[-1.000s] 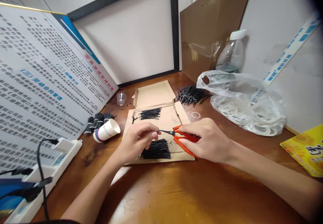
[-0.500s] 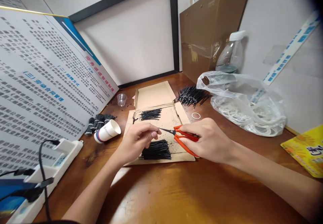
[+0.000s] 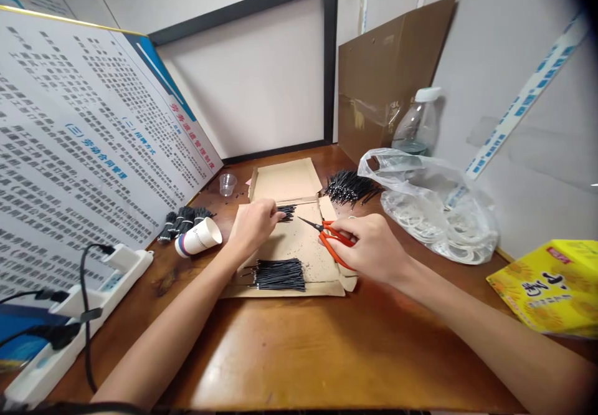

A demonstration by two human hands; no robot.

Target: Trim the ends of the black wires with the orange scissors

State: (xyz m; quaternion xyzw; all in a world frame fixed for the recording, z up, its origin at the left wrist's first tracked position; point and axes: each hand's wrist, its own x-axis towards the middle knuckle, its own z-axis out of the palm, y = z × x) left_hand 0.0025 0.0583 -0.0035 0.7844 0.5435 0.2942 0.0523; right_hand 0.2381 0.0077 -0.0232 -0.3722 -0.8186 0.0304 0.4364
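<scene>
My left hand (image 3: 256,225) reaches over the far bunch of short black wires (image 3: 288,213) on the flattened cardboard (image 3: 280,247). Its fingers are closed at the bunch and partly cover it; what they pinch is hidden. In my right hand (image 3: 378,247) is a pair of small scissors (image 3: 339,247) with orange handles. Their dark, pointed blades aim left, held together just above the cardboard and apart from the wires. A second, wider row of black wires (image 3: 280,275) lies along the cardboard's near edge, below my left hand.
A large pile of black wires (image 3: 350,187) lies behind right, beside a clear plastic bag (image 3: 434,215) of white rings. Left are a tipped paper cup (image 3: 200,238), tied wire bundles (image 3: 184,220), a small clear cup (image 3: 227,184) and a power strip (image 3: 93,315). A yellow packet (image 3: 549,287) sits right.
My left hand has moved away from the scissor tips, forward to the far bunch of wires. The near row of wires is now uncovered. The scissors remain in my right hand.
</scene>
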